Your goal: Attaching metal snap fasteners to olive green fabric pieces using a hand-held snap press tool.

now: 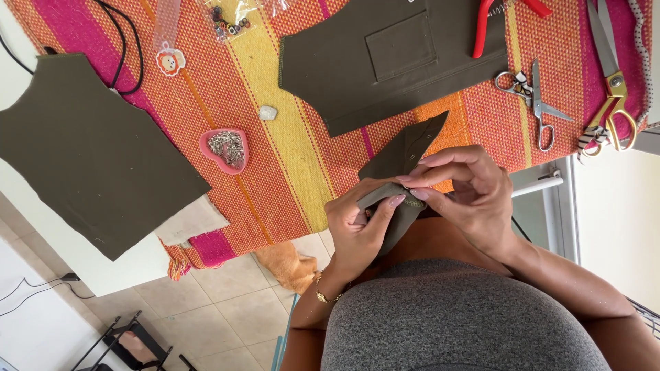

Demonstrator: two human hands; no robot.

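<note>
Just in front of the pocket panel (395, 58), toward the person, both hands met over a small olive strip (405, 154) of the same cloth. The left hand (361, 223) pinched the strip's near end between thumb and fingers, and the right hand (467, 196) had its fingertips (412, 180) clamped on the folded edge right beside that pinch; both grips were clenched on the cloth, neither released. The strip's far, pointed end rose free toward the pocket panel without touching it.

Judging by what lay about, the cutting looked done: the pocket panel sat flat on the striped cloth (302, 158) covering the bench, its patch pocket already stitched on, and a larger olive piece (89, 151) lay well to the left of the panel, overhanging the bench edge. A stitched seam seemed to run along the strip's edge, though it was too small to tell clearly. The strip itself was joined to neither big piece, so assembly appeared to be left.

A pink heart-shaped dish of pins (225, 150) rested between the panel and the larger piece. To the right of the panel lay small silver scissors (536, 103), and beyond them gold-handled shears (612, 75); red-handled pliers (491, 24) overlapped the panel's right corner. None of these tools was being touched.
</note>
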